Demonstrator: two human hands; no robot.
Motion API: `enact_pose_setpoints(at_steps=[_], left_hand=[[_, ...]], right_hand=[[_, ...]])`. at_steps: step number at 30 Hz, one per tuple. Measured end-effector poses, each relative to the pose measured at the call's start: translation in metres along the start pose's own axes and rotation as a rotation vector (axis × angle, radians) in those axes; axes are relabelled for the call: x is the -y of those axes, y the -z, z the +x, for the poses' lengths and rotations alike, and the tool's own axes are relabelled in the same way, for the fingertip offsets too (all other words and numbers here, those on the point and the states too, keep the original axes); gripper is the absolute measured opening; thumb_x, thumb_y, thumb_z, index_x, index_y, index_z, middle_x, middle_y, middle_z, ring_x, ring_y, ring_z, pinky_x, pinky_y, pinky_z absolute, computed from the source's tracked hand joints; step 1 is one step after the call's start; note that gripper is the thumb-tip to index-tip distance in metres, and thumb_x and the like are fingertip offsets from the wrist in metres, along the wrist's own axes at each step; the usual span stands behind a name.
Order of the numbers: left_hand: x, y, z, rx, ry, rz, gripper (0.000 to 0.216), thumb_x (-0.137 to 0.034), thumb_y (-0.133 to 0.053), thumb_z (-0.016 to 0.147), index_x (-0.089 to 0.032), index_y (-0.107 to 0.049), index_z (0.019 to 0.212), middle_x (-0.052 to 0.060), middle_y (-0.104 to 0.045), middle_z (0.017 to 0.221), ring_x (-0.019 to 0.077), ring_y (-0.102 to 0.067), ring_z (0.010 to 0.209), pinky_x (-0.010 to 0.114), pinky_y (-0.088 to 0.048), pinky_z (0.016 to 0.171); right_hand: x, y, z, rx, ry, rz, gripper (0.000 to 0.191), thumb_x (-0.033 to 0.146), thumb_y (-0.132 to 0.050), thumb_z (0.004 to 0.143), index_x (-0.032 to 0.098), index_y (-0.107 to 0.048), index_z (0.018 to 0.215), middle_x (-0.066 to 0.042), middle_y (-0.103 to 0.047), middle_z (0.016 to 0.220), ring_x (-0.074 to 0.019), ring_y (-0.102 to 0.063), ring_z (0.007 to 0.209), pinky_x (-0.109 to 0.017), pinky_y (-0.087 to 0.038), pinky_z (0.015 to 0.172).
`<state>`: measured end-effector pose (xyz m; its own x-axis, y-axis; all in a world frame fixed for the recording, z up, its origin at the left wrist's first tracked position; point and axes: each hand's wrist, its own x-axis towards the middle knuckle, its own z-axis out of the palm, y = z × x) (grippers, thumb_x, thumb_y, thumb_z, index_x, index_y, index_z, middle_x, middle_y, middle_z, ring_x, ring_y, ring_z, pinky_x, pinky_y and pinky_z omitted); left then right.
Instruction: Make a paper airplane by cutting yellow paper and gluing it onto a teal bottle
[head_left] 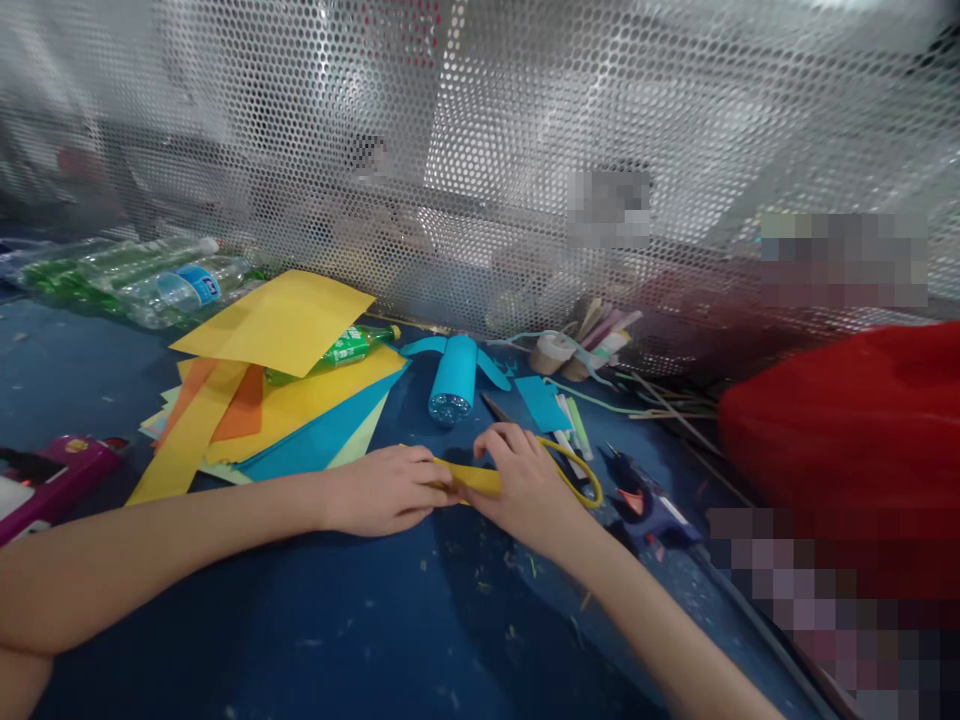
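Just below the middle of the frame, left hand [386, 490] and right hand [521, 490] meet, fingers of both closed on yellow paper [482, 479]! Right above them sits the blue-wrapped bottle [454, 378]; yellow-handled scissors [592, 488] lie beside the right hand, and a glue gun [664, 512] rests at lower right.

1. I see the strip [484, 481] between left hand [390, 490] and right hand [521, 485], before the wrapped bottle [454, 375].
2. Left of that bottle lie paper sheets [277, 320], loose bottles [161, 295] beyond them.
3. On my monitor's right lies a glue gun [667, 515].
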<state>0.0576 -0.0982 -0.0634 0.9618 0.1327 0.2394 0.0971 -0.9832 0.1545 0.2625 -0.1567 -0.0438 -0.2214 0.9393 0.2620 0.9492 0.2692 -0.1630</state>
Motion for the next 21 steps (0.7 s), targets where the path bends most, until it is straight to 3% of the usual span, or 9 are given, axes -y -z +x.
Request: enact_pose_setpoints(at_steps=[4, 15, 21], left_hand=[[0.0003, -0.0004, -0.0007, 0.001, 0.015, 0.012, 0.031, -0.021, -0.041, 0.092, -0.018, -0.060, 0.117, 0.008, -0.061, 0.118, 0.0235, -0.050, 0.107, 0.038, -0.039, 0.094], [-0.0008, 0.0015, -0.0007, 0.012, 0.038, -0.001, 0.033, -0.023, -0.040, 0.093, -0.019, -0.059, 0.120, 0.008, -0.059, 0.121, 0.0237, -0.048, 0.109, 0.038, -0.038, 0.095], [-0.0009, 0.0027, -0.0006, 0.012, 0.034, -0.007, 0.034, -0.022, -0.039, 0.093, -0.019, -0.058, 0.121, 0.008, -0.060, 0.120, 0.0239, -0.049, 0.107, 0.038, -0.039, 0.094]], right_hand=[[-0.0015, 0.0030, -0.0013, 0.036, 0.022, 0.037, 0.023, 0.035, -0.066, 0.073, 0.024, -0.052, 0.089, -0.008, -0.056, 0.100, -0.0268, -0.053, 0.093, -0.040, -0.044, 0.077], [-0.0066, 0.0030, -0.0005, 0.142, 0.010, 0.119, 0.023, 0.031, -0.066, 0.071, 0.022, -0.053, 0.088, -0.006, -0.057, 0.098, -0.0244, -0.054, 0.092, -0.039, -0.043, 0.081], [-0.0084, 0.0070, 0.0005, 0.228, -0.034, 0.175, 0.032, 0.029, -0.063, 0.072, 0.022, -0.053, 0.102, -0.008, -0.056, 0.111, -0.0266, -0.052, 0.103, -0.042, -0.041, 0.088]])
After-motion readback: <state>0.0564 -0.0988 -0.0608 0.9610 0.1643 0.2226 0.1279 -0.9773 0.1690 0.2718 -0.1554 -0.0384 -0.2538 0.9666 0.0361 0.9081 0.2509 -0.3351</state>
